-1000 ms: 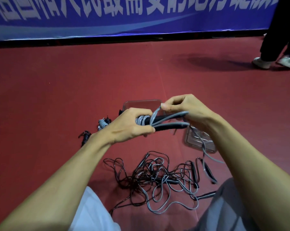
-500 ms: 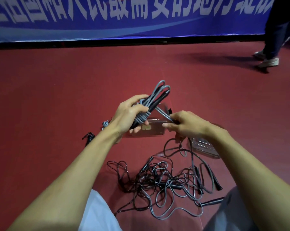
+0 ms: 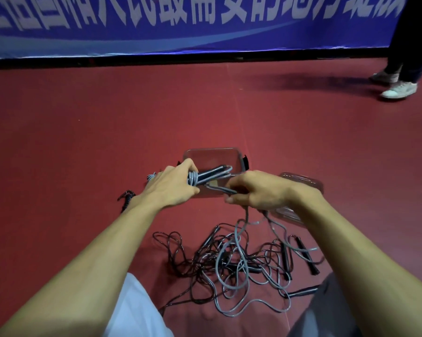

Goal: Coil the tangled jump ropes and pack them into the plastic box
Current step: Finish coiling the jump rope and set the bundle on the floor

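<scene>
Red floor: left hand grips coiled rope bundle over plastic box; right hand pinches trailing strand, feeding wraps from tangle.

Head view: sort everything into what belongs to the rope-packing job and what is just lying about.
Job: left hand gripping the grey rope bundle; right hand pinching its loose strand; plastic box; lid; tangled ropes; wound black rope.
Lying about: banner; bystander's shoes.

Red floor, blue banner with white lettering, bystander's white sneaker
</scene>
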`<state>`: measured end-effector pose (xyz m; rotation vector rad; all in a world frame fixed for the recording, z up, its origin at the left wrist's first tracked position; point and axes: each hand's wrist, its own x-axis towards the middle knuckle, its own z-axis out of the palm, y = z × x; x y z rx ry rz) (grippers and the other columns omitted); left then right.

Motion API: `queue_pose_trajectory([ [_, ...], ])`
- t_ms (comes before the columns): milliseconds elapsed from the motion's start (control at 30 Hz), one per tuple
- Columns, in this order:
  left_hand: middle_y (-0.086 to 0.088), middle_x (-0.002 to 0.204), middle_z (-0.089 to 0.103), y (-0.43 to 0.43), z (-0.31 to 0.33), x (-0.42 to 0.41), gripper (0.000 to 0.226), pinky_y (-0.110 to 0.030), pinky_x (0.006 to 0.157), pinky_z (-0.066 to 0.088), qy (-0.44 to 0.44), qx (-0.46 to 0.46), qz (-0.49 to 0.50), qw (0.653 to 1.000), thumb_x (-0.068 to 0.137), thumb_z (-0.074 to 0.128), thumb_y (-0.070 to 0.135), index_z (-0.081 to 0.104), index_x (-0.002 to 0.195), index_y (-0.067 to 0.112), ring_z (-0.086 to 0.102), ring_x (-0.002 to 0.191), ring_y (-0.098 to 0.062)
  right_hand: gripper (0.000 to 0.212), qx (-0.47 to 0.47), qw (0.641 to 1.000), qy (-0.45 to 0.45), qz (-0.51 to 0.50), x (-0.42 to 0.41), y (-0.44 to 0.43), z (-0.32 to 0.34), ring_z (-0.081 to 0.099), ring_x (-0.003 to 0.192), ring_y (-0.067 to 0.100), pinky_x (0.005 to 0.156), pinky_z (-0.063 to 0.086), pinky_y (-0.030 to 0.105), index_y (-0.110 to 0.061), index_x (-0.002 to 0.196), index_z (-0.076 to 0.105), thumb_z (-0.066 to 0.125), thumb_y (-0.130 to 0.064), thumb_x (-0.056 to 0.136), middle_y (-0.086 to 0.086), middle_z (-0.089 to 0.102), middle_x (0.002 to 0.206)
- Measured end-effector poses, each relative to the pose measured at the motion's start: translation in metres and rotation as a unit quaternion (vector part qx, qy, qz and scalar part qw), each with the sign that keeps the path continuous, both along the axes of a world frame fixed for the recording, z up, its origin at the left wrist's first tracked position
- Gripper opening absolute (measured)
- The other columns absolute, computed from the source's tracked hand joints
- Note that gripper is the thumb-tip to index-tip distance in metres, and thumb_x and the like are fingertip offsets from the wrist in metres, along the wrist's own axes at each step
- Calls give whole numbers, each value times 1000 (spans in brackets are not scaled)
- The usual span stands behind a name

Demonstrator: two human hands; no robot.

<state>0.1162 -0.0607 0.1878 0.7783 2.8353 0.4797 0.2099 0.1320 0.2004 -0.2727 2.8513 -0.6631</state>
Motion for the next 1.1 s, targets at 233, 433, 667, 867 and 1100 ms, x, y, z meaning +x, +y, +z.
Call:
queue_pose_trajectory([
  [233,5,80,54,1,2,12,39,-32,61,38,-7,-60,-79,995,78,66,37,54,115,40,55,74,-21,14,-56,996,70,-17,2,2,2,64,65,10,63,49,21,-10,101,70,59,-15,95,-1,69,73],
  [433,2,78,61,10,12,23,58,-31,66,39,17,-74,-144,987,74,72,59,56,127,39,59,81,-23,6,-49,979,185,-70,-2,14,2,65,76,15,71,51,34,-14,90,75,69,-14,87,1,73,79],
  [667,5,52,43,14,18,31,63,-27,55,35,44,-43,-170,984,63,66,79,66,110,36,42,53,-5,28,-139,957,211,-142,0,16,6,54,56,5,53,39,15,-12,69,73,86,-37,64,-1,67,60],
  [867,-3,64,54,10,18,31,38,-37,56,42,-58,134,-205,968,64,61,61,66,82,28,44,55,-16,46,-184,945,192,-190,2,20,5,38,43,5,45,32,17,-8,60,68,76,-52,70,-2,51,43],
  [1100,-4,60,56,12,28,26,46,-25,43,36,-182,349,-133,910,68,61,32,65,107,9,43,46,-18,38,-111,967,172,-150,-3,12,-1,54,57,18,61,42,33,-19,60,55,50,-19,98,1,57,56],
])
